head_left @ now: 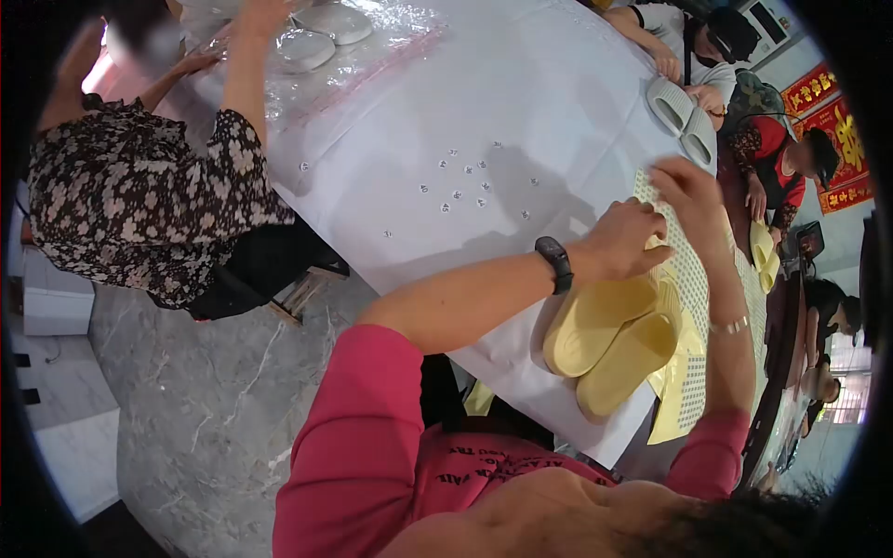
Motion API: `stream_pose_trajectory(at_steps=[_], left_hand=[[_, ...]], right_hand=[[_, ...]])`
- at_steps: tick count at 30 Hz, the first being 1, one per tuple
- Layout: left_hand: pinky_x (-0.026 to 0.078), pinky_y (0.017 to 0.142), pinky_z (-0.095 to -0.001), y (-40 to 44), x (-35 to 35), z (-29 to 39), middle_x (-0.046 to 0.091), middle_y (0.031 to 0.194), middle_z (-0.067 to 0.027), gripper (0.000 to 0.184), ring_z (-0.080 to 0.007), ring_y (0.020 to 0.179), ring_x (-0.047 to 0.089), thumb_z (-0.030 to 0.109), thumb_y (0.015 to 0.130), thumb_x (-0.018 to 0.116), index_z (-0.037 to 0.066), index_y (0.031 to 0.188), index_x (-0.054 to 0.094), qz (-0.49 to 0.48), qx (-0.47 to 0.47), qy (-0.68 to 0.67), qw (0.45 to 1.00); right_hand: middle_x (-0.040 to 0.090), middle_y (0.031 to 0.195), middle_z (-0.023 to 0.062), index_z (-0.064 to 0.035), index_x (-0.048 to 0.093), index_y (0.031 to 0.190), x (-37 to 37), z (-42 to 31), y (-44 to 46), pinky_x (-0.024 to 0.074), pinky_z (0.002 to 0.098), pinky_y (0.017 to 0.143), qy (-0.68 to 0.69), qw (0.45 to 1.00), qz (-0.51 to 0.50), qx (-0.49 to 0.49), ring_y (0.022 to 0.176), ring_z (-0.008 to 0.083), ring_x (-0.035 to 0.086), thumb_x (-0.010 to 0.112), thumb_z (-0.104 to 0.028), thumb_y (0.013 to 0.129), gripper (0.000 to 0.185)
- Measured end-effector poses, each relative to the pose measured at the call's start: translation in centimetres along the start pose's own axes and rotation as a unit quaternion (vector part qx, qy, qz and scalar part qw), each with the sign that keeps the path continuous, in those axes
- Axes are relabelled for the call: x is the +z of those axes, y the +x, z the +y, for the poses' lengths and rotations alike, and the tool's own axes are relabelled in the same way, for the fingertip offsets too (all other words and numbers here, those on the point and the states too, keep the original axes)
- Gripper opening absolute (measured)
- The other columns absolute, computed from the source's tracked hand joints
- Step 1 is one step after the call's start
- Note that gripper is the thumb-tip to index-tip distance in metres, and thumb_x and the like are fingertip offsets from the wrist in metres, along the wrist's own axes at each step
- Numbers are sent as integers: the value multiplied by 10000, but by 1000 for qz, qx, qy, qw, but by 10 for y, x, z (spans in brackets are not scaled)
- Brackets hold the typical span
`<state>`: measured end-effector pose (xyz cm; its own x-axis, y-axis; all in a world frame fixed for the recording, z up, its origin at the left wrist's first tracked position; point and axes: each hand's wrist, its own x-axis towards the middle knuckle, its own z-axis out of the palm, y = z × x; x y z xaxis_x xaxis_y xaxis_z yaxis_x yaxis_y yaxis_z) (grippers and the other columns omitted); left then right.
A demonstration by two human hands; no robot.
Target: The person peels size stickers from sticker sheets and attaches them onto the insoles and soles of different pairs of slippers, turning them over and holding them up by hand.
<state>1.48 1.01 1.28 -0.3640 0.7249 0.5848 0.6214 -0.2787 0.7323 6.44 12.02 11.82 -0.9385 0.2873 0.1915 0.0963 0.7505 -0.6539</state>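
Note:
My left hand (625, 240), with a dark band on its wrist, is closed with curled fingers just above a pair of pale yellow slippers (595, 321). What its fingers hold, if anything, is hidden. My right hand (688, 200), wearing a bracelet, is raised over a pale yellow sheet of small printed labels (693, 270). Its fingers are bent and apart, and nothing shows between them. The slippers lie side by side near the table edge. Partly beside them is another yellow sheet with small grey marks (693, 381).
Several small numbered labels (457, 195) are scattered over the white table cover (549, 84). At the left, a person in a floral top (149, 186) works by clear plastic with light slippers (307, 51). Across the table, another person handles grey slippers (670, 107). Yellow slippers (765, 256) lie farther right.

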Motion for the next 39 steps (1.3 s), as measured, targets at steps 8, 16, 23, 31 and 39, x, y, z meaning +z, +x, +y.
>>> stream_pose_trajectory(at_steps=[8, 16, 23, 31, 39], left_hand=[[349, 1045, -408, 19, 9, -33, 539, 1289, -118, 420, -284, 1203, 483, 339, 909, 541, 79, 1239, 534, -180, -10, 206, 962], [367, 988, -429, -2, 22, -59, 600, 1170, -111, 387, -297, 1163, 499, 424, 871, 556, 120, 1106, 606, -69, -52, 13, 996], [275, 1105, -402, -7, -4, -49, 426, 1431, -109, 591, -271, 1337, 361, 490, 914, 541, 124, 1367, 442, -176, -115, -161, 964], [463, 870, -357, 16, 77, -107, 636, 1017, -129, 276, -231, 1013, 593, 179, 843, 586, 37, 1080, 588, 12, 147, 116, 982], [463, 894, -275, -5, 14, -10, 625, 1173, -141, 590, -172, 1040, 597, 427, 845, 669, -26, 1212, 577, -75, -203, -145, 966]], right_hand=[[622, 659, 60, 35, 673, 793, 127, 8, 120, 471, 254, 565, -121, 965, -230, -41, 596, 118, 577, 654, -230, 831, 268], [591, 545, 43, 5, 653, 650, 155, -10, 126, 441, 270, 475, -136, 966, -196, 98, 479, 114, 547, 665, -233, 766, 265], [622, 591, 65, -6, 683, 688, 158, -3, 127, 484, 277, 556, -126, 971, -201, 19, 543, 157, 583, 662, -234, 738, 235], [604, 692, 11, 4, 675, 823, 67, -43, 39, 462, 225, 587, 74, 982, -96, 142, 628, 83, 546, 667, -212, 806, 217], [590, 696, -9, -14, 653, 826, 19, -31, -214, 427, 224, 612, 142, 943, 58, 296, 642, 66, 526, 653, -166, 865, 156]])
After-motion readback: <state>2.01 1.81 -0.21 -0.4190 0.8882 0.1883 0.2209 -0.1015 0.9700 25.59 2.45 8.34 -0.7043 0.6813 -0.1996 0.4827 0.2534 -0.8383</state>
